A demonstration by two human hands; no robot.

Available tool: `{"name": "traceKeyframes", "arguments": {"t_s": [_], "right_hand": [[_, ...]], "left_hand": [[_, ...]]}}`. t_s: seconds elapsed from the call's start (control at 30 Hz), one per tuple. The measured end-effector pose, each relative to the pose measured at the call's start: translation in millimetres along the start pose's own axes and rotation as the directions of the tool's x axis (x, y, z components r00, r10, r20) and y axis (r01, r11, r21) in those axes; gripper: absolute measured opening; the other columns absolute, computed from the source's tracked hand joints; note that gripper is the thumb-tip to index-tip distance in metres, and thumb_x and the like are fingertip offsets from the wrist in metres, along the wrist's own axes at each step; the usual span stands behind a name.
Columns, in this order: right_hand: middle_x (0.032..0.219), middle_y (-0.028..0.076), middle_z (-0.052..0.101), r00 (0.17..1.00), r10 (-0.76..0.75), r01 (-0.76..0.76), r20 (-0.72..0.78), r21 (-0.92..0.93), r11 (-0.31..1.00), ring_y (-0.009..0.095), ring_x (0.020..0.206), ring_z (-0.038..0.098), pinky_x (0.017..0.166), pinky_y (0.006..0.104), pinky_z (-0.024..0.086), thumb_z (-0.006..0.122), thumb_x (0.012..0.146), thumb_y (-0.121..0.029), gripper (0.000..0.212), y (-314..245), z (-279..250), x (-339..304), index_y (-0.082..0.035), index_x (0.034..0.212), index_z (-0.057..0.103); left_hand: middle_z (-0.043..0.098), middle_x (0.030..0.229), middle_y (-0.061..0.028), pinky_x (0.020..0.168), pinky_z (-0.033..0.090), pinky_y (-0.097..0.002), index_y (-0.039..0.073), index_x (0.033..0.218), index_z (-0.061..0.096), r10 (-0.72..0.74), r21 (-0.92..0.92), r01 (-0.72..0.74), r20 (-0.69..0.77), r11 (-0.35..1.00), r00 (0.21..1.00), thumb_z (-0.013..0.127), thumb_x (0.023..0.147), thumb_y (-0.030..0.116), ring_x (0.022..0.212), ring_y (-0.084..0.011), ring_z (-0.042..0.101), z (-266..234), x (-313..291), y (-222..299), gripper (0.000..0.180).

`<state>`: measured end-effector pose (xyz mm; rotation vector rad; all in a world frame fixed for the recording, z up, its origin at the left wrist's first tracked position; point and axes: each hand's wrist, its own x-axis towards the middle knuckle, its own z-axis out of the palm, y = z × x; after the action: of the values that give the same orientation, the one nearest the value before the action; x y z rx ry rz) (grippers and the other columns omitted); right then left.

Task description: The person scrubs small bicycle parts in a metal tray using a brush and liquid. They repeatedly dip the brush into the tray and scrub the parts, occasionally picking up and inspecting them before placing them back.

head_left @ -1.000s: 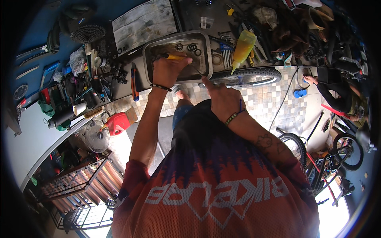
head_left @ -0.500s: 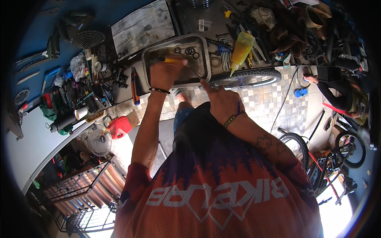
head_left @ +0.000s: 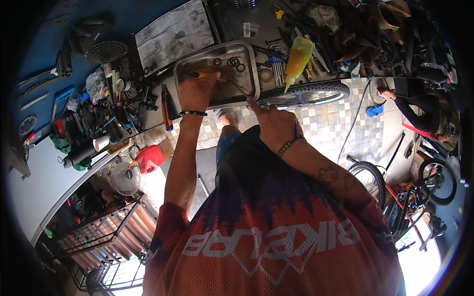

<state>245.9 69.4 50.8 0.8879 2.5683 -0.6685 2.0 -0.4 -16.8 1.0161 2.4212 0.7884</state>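
Note:
My left hand point(head_left: 194, 94) is over the left side of a shallow metal tray point(head_left: 256, 66), its fingers wrapped around the yellow-and-black handle of a screwdriver point(head_left: 203, 75). The thin shaft slants across the tray toward its near right corner. There my right hand point(head_left: 276, 127) has its index finger at the tip of the shaft, by the rim. Its other fingers are curled, and anything pinched in them is too small to make out. Several dark rings point(head_left: 233, 62) lie on the tray's dirty, wet-looking bottom.
Right of the tray are a yellow squeeze bottle point(head_left: 299, 59), wrenches point(head_left: 278, 71) and a bicycle wheel point(head_left: 316, 94) below the bench edge. An orange-and-blue tool point(head_left: 166, 106) and a cassette point(head_left: 106, 51) lie left. Another person point(head_left: 419, 111) is at far right.
My left hand has shifted a little to the left with the screwdriver. My right hand stays at the tray's near right corner, and the whole view has moved slightly.

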Motion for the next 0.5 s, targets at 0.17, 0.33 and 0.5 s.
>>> {"name": "traceKeyframes", "arguments": {"t_s": [0.17, 0.33, 0.5], "right_hand": [[0.1, 0.019, 0.076, 1.0, -0.001, 0.001, -0.003, 0.002, 1.0, 0.035, 0.08, 0.08, 0.068, 0.0459, 0.066, 0.068, 0.094, -0.012, 0.076, 0, 2, 0, -0.024, 0.166, 0.049], [0.1, 0.019, 0.076, 1.0, 0.002, -0.002, 0.007, 0.006, 1.0, 0.035, 0.081, 0.08, 0.069, 0.046, 0.066, 0.068, 0.094, -0.012, 0.075, 0, 0, 0, -0.024, 0.166, 0.049], [0.101, 0.019, 0.076, 1.0, 0.004, -0.004, 0.009, 0.003, 1.0, 0.036, 0.082, 0.08, 0.07, 0.0461, 0.066, 0.067, 0.095, -0.011, 0.075, 2, 2, 1, -0.024, 0.167, 0.049]], "left_hand": [[0.083, 0.088, -0.0139, 0.078, 0.063, -0.0411, 0.016, 0.105, 0.088, -0.056, -0.263, 0.074, 0.074, 0.962, 0.996, 0.09, 0.089, 0.048, 0.088, -0.0317, 0.083, 7, -5, -2, 0.035], [0.083, 0.087, -0.0143, 0.08, 0.063, -0.04, 0.018, 0.107, 0.089, -0.017, -0.086, 0.019, 0.02, 0.996, 1.0, 0.088, 0.09, 0.05, 0.085, -0.0312, 0.083, 7, -6, 13, 0.037], [0.082, 0.08, -0.0136, 0.079, 0.064, -0.0426, 0.016, 0.095, 0.09, -0.107, 0.109, 0.111, -0.04, 0.988, 0.993, 0.088, 0.088, 0.056, 0.08, -0.0345, 0.082, 1, 1, 16, 0.041]]}}
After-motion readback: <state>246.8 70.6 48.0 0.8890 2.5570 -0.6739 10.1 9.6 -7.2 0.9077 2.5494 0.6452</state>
